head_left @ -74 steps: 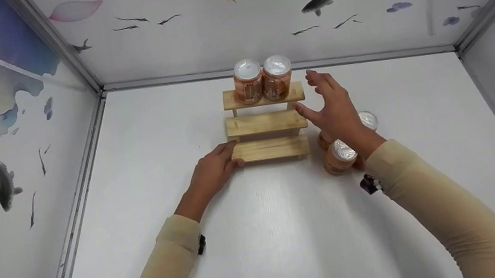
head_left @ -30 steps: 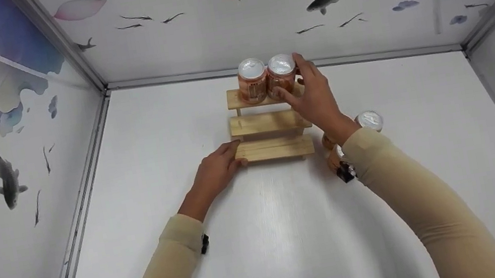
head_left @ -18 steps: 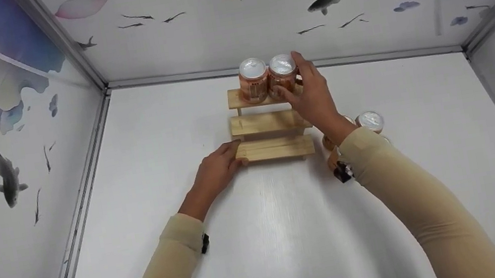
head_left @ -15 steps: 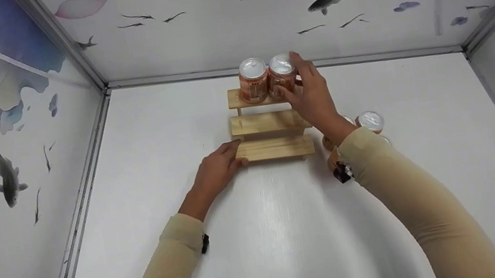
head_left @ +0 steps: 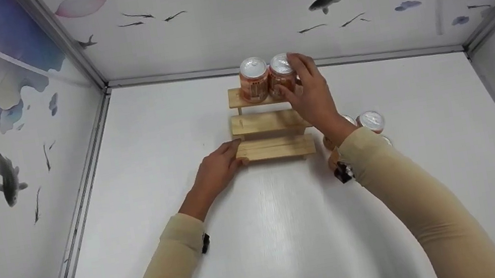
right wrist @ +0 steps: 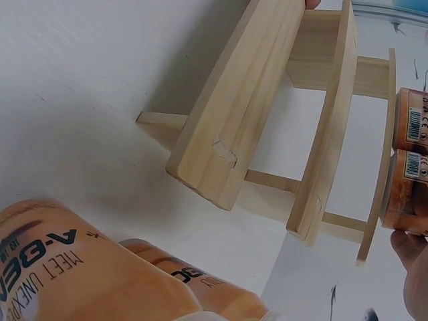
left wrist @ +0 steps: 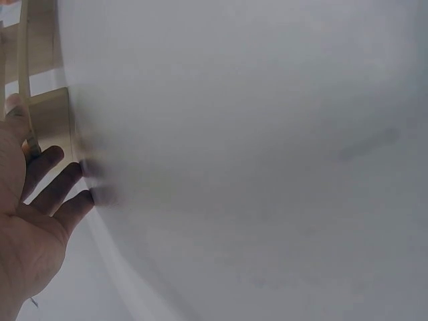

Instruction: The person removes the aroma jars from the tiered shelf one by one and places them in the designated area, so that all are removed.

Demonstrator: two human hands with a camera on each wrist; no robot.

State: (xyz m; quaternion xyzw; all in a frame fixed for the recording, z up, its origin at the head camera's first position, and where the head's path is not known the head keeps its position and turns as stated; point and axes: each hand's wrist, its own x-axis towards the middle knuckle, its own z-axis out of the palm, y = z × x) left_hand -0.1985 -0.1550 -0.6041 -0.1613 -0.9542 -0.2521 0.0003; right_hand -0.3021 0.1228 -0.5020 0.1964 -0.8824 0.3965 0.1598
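Note:
A three-step wooden rack [head_left: 270, 121] stands on the table, with two orange cans side by side on its top step. My right hand [head_left: 313, 97] holds the right-hand can [head_left: 282, 84], thumb at the front and fingers along its right side and lid edge. The left-hand can [head_left: 255, 86] stands beside it, silver lid up. At the left end of the bottom step, my left hand [head_left: 217, 172] grips the rack. In the left wrist view, the thumb and a finger lie at the step's end, other fingers [left wrist: 59, 187] spread close to the tabletop.
More orange cans [right wrist: 80, 261] stand on the table right of the rack, partly covered by the right forearm; one lid [head_left: 370, 122] shows beyond it. White walls [head_left: 267, 15] with fish pictures enclose the table at the back and sides.
My right hand has moved left from beside the rack to the right-hand can and taken hold of it. Its fingertips now reach slightly over the lid. The left hand keeps its place on the rack.

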